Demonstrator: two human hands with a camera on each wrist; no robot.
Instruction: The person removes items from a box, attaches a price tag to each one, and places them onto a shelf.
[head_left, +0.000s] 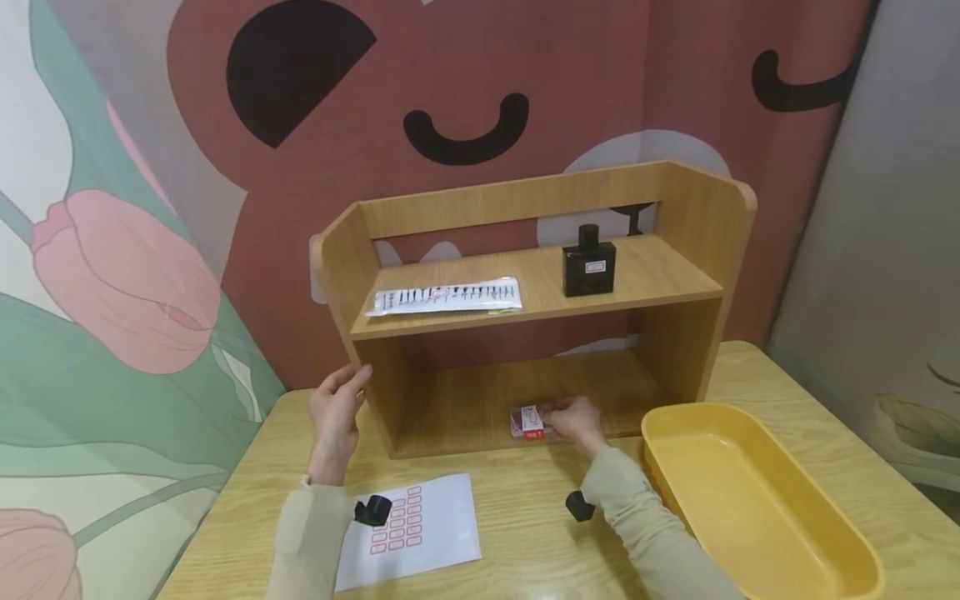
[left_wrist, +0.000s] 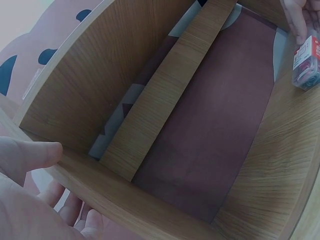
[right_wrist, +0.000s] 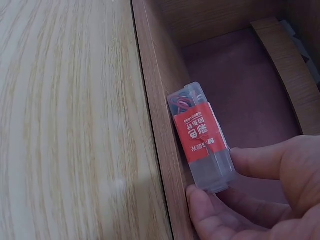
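Observation:
A two-tier wooden desk shelf [head_left: 536, 308] stands on the table. My left hand [head_left: 335, 417] grips its left side panel, thumb on the front edge and fingers on the outer face in the left wrist view. On the lower level, near the front edge, is a small clear box of paper clips [right_wrist: 200, 135] with a red-and-white label. My right hand [head_left: 576, 421] pinches the right end of this box between thumb and fingers. Colored clips show through the plastic in the right wrist view.
On the upper level lie a flat white packet [head_left: 446, 297] and a black square bottle [head_left: 588, 271]. A white sheet of red-framed stickers [head_left: 450, 521] lies at front left. A yellow tray [head_left: 757, 500] stands to the right, beside my right forearm.

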